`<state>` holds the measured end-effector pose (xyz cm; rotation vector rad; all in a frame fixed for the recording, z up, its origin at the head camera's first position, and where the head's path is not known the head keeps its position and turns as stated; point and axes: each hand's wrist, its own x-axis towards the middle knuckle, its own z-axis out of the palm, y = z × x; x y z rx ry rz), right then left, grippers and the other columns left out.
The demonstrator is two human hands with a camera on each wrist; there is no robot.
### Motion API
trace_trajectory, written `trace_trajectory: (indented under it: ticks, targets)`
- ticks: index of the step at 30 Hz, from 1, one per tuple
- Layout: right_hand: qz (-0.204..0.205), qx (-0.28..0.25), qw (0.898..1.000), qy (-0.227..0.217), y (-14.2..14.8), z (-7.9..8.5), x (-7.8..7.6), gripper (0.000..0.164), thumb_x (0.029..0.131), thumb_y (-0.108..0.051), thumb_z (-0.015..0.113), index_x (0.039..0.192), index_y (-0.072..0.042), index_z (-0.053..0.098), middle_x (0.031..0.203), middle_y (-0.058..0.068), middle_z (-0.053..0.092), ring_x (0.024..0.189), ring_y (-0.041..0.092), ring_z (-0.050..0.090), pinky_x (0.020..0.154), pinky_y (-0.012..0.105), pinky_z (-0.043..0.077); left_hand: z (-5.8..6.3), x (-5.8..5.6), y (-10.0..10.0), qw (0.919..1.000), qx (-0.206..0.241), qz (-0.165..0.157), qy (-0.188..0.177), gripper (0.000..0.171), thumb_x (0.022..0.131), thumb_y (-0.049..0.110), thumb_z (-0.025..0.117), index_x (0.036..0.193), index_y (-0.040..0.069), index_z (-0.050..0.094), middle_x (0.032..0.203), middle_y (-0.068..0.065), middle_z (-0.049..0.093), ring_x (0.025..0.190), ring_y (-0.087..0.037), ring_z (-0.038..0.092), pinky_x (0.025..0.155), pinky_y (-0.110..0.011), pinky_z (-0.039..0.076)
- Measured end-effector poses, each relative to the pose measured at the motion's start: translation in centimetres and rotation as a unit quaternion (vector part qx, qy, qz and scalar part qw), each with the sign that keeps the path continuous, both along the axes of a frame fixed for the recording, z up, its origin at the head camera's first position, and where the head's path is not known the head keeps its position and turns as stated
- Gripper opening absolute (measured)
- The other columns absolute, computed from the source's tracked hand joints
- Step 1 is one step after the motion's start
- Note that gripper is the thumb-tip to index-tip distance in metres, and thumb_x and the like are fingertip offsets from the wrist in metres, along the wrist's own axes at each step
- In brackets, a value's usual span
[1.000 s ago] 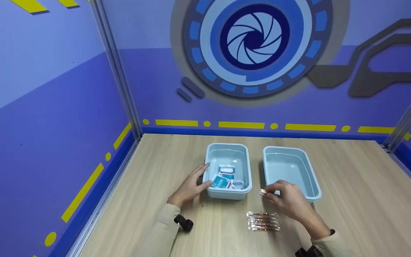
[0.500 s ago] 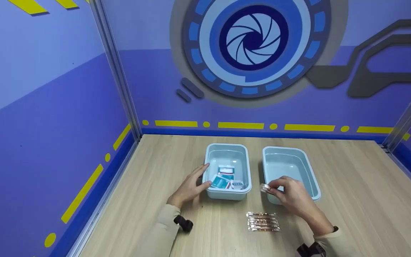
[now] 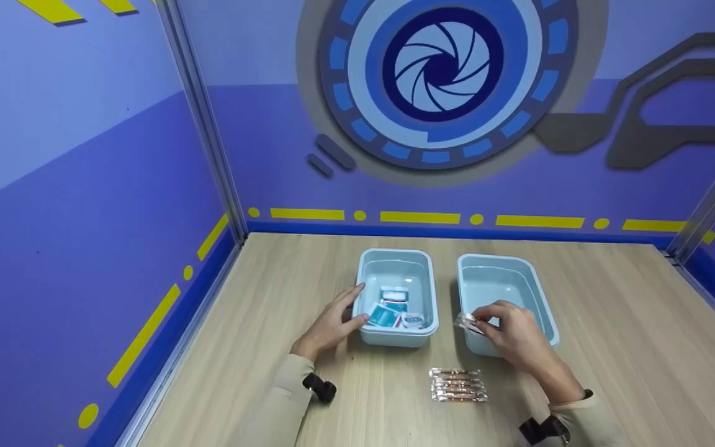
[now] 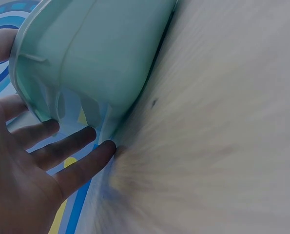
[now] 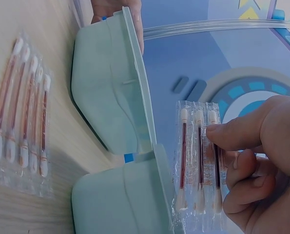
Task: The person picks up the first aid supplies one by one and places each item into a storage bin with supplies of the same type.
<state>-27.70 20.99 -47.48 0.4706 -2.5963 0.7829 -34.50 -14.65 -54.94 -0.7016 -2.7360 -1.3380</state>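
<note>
My right hand [image 3: 514, 335] pinches a clear packet of iodine cotton swabs [image 5: 192, 168] between thumb and fingers. The packet has white tips and dark reddish-brown tubes. It is held over the near left corner of the right pale-blue bin [image 3: 540, 295]. My left hand [image 3: 331, 327] rests against the left side of another pale-blue bin [image 3: 396, 340], thumb at its near rim. In the left wrist view, its fingers [image 4: 88, 165] spread out along the bin's outer wall. Teal-and-white sachets [image 3: 384, 315] lie inside that left bin.
A second strip of wrapped swabs [image 3: 458, 385] lies on the wooden table [image 3: 382, 397] in front of the bins. Printed blue panels [image 3: 283, 155] close off the back and sides, with a metal post [image 3: 205, 124] at the back left corner.
My right hand has moved slightly up and to the right with the swab packet, from the gap between the bins to the right bin's corner. The left hand stays in place.
</note>
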Motion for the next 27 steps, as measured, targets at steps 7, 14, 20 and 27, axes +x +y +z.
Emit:
trace_trajectory:
  ticks: [7,14,20,27]
  targets:
    - [-0.003,-0.007,1.0,0.028,0.3,0.1,-0.4,0.01,0.078,-0.006,0.079,0.084,-0.013,0.076,0.081,-0.004,0.068,0.065,0.006,0.053,0.054,0.024,0.044,-0.2,-0.2,-0.2,0.9998,-0.005,-0.005,0.019,0.07,0.096,0.04,0.058,0.155,0.018,0.028,0.16,-0.01,0.027,0.148,-0.032,0.024,0.117,-0.058,0.023]
    - [-0.017,-0.011,1.0,0.005,0.9,0.3,-0.6,0.009,0.081,-0.008,0.078,0.088,-0.014,0.076,0.084,-0.003,0.068,0.067,0.006,0.053,0.055,0.022,0.044,0.0,-0.1,-0.1,0.9999,-0.007,-0.003,0.011,0.068,0.096,0.037,0.058,0.155,0.022,0.027,0.16,-0.009,0.026,0.148,-0.031,0.023,0.117,-0.058,0.021]
    - [-0.034,-0.011,0.999,-0.01,1.6,0.5,-0.8,0.009,0.083,-0.012,0.077,0.092,-0.013,0.077,0.088,-0.001,0.07,0.066,0.009,0.053,0.055,0.022,0.043,0.0,-0.2,-0.1,0.9998,-0.011,-0.003,0.015,0.069,0.096,0.041,0.057,0.155,0.021,0.028,0.16,-0.008,0.026,0.148,-0.031,0.022,0.118,-0.057,0.021]
    - [-0.043,-0.019,0.999,0.003,2.1,0.5,-1.1,0.01,0.082,-0.011,0.077,0.092,-0.013,0.076,0.088,0.0,0.07,0.066,0.01,0.052,0.055,0.023,0.041,-0.2,-0.2,-0.1,0.9999,-0.013,0.001,0.01,0.069,0.096,0.041,0.058,0.155,0.025,0.027,0.161,-0.006,0.025,0.149,-0.029,0.022,0.118,-0.057,0.021]
